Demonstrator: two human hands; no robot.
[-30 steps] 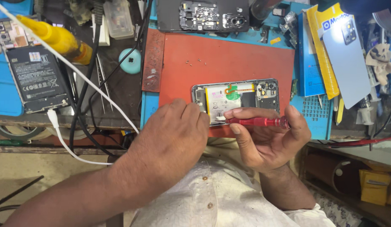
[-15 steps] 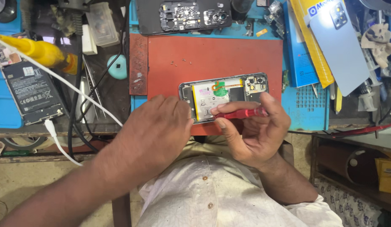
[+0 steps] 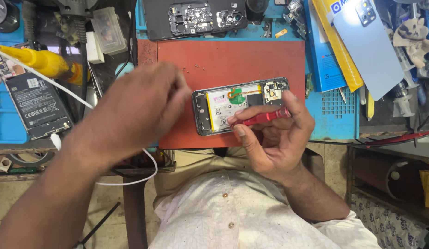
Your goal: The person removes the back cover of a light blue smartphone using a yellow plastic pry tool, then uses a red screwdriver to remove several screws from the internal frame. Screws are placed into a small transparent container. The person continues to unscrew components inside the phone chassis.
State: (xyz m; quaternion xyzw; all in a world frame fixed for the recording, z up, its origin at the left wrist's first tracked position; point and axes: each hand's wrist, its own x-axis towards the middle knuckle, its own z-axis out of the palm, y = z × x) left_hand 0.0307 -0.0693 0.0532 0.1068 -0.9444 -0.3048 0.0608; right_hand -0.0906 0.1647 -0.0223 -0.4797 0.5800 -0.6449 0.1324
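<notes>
An opened phone (image 3: pixel 223 108), its battery and circuit board bare, lies on a red mat (image 3: pixel 233 60). My right hand (image 3: pixel 274 147) holds a red screwdriver (image 3: pixel 263 117) crosswise over the phone's lower edge, with the thumb under the shaft. Left of the phone, my left hand (image 3: pixel 136 110) is lifted above the mat and blurred. Its fingertips are bunched close to the phone's left end, and I cannot make out anything between them. A few tiny screws (image 3: pixel 191 69) lie loose on the mat above the phone.
A black phone frame (image 3: pixel 196 18) lies behind the mat. At the left are a yellow tool (image 3: pixel 44 62), a dark phone (image 3: pixel 37 106) and a white cable (image 3: pixel 150 170). At the right sit a blue box (image 3: pixel 327 60), a pale blue back cover (image 3: pixel 371 41) and small tools.
My left hand has lifted off the phone's left end and swung up and to the left, uncovering the phone. The right hand keeps the screwdriver over the phone.
</notes>
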